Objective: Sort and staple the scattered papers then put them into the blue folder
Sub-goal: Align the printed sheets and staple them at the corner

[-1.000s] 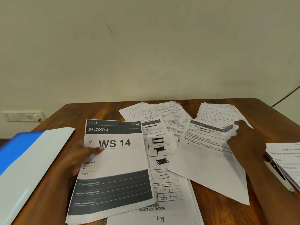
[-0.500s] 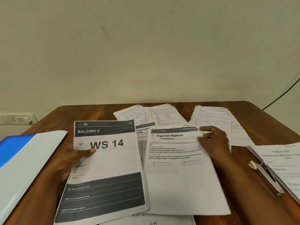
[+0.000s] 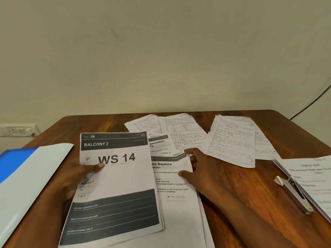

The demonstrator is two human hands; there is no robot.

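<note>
- Brown wood grain of the worktop shows between the loose sheets, and less of the printed paper is spread across it than a second ago: the "Organize Napkins" sheet, which lay askew out to the right, has been drawn in and now tucks partly under the right edge of the "WS 14" sheet.
- The right hand has travelled with it; its grip is spread, fingers straight and resting flat on that sheet's right margin, pressing rather than pinching.
- The left hand has kept its hold throughout: thumb on top just below the big "WS 14" heading, fingers hidden beneath, so the grip pinches that sheet at its left edge and tilts it slightly off the worktop.
- My reading is that the printed forms are being gathered into one pile, so sorting is under way and stapling has not begun.
- The handwritten pages lie fanned at the far side, overlapping each other, untouched and apart from both hands.
- The "Organization" form peeks out between the two gathered sheets, mostly covered.
- The stapler lies near the right edge, just beside and partly under another printed stack.
- The blue folder sits at the left edge, its pale inner flap showing, with no papers seen in it.
</note>
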